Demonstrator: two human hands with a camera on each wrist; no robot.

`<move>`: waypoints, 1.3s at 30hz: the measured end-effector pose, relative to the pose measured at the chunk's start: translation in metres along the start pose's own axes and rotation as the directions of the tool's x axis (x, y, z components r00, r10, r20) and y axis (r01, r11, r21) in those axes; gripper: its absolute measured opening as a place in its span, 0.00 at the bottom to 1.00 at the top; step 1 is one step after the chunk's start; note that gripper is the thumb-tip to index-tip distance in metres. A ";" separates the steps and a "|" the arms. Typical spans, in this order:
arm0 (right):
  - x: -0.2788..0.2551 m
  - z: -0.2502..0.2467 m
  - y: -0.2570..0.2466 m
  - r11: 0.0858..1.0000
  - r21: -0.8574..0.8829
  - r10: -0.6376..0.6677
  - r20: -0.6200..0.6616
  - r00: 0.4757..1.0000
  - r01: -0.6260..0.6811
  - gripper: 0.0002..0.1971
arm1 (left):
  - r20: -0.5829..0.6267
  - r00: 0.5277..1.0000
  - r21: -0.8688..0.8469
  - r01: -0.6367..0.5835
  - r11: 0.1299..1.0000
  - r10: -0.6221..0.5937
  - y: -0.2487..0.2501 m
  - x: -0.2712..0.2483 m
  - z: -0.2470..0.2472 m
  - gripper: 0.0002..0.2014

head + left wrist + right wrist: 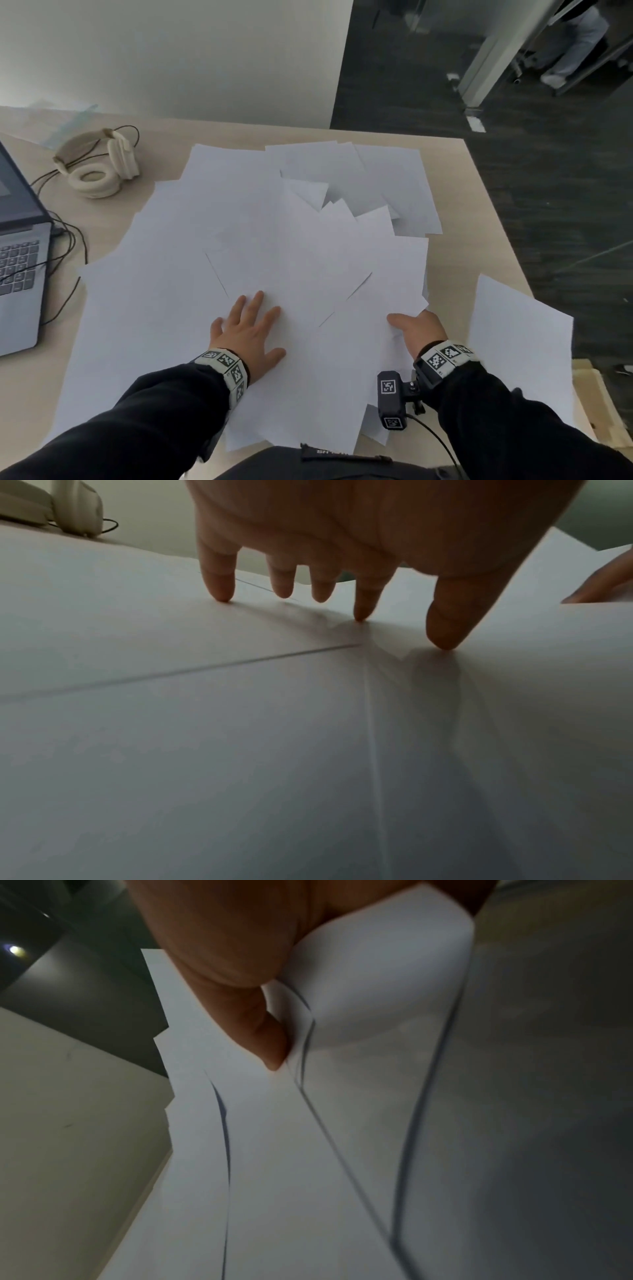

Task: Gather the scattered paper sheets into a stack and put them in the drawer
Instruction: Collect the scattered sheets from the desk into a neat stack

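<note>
Several white paper sheets [274, 240] lie fanned and overlapping across most of the light wooden table [476, 192]. My left hand [251, 325] lies flat on the sheets near me, fingers spread; the left wrist view shows its fingertips [222, 593] pressing on the paper [205, 723]. My right hand [416, 327] grips the right edge of the pile, thumb on top and fingers hidden under the sheets. In the right wrist view the thumb [270, 1042] pinches bent sheets [342, 1150]. One separate sheet [520, 342] lies to the right, overhanging the table edge. No drawer is visible.
Cream headphones [99, 164] sit at the back left of the table. An open laptop [17, 257] with dark cables [73, 240] stands at the left edge. Dark floor [548, 205] lies beyond the table's right edge, and a person stands far off at the top right.
</note>
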State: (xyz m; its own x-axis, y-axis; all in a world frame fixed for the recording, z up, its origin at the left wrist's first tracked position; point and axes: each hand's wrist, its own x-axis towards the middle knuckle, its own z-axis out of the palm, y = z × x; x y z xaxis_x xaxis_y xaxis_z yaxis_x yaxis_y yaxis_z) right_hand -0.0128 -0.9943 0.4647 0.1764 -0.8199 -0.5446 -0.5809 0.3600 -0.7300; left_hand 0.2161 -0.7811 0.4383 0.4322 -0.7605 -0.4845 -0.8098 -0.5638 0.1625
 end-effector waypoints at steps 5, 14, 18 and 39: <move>-0.012 -0.019 0.001 0.996 0.084 -0.017 -0.005 1.000 0.018 0.04 | -0.065 0.994 -0.036 -0.095 0.995 0.093 0.020 0.002 -0.009 0.44; -0.026 -0.056 0.004 0.998 0.046 -0.030 -0.129 0.991 0.036 0.08 | 0.113 0.976 0.090 -0.195 0.977 0.184 0.037 0.004 0.012 0.41; -0.030 -0.075 0.014 0.997 0.068 -0.005 -0.182 0.983 0.018 0.08 | 0.131 0.965 0.144 -0.245 0.959 0.227 0.030 0.001 0.014 0.42; -0.019 -0.069 0.060 0.985 0.148 0.105 -0.117 0.988 -0.088 0.10 | 0.118 0.766 -0.047 -0.631 0.774 0.632 0.053 0.010 0.011 0.18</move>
State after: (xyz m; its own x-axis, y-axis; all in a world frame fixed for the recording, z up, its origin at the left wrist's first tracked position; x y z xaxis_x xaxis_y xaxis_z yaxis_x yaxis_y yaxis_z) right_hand -0.1058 -0.9875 0.4601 0.0203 -0.8238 -0.5666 -0.4703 0.4922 -0.7325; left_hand 0.1732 -0.8143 0.4325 -0.2270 -0.9009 -0.3700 -0.8814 0.0284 0.4716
